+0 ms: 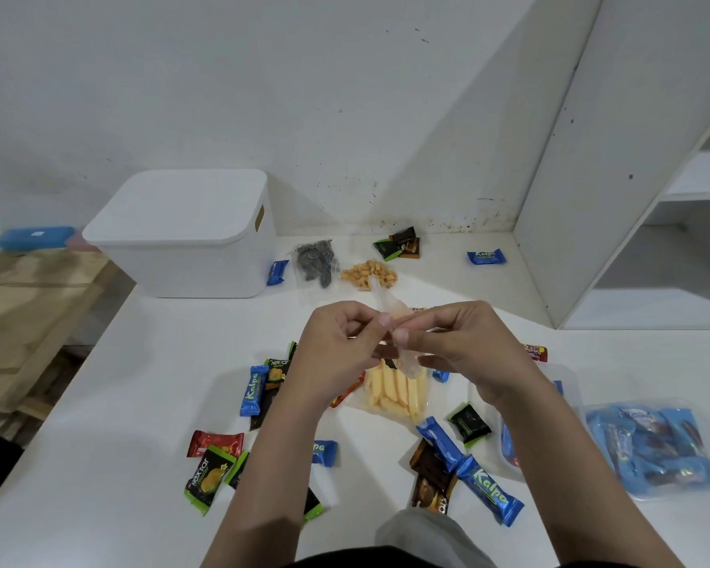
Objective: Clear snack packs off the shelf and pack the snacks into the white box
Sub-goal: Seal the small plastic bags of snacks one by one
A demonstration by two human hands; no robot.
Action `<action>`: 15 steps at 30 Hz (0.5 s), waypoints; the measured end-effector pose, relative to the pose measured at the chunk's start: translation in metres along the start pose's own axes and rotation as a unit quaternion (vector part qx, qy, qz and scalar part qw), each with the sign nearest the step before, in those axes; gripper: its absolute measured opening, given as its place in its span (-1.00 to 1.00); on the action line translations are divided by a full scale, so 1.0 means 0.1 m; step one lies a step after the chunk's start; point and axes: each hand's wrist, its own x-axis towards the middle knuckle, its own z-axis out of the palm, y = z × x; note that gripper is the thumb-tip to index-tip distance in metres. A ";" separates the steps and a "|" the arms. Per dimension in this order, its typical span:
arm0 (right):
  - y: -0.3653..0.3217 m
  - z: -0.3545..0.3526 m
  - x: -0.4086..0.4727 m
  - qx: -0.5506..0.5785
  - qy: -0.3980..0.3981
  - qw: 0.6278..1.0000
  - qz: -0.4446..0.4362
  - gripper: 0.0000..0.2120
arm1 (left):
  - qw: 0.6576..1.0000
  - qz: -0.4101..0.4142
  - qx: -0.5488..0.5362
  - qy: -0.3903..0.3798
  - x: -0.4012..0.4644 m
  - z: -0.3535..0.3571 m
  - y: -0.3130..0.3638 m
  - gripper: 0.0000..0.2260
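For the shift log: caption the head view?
Both hands pinch a clear wrapper above scattered snacks; white box lidded.

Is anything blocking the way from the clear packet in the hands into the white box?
Yes: the lid sits closed on the white box. Both hands, left hand and right hand, pinch the clear packet.

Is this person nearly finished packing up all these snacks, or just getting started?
Closer to the start. The shelf compartments in view look cleared, and the snacks lie scattered on the table. Right now the left hand and right hand pinch a clear wrapper above the pack of yellow sticks. The white box has its lid on, so packing seems not yet begun.
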 end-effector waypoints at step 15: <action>0.12 0.05 0.13 0.003 0.036 0.999 0.006 -0.91 | 1.000 -0.017 -0.009 -0.022 0.05 0.01 -0.06 -0.87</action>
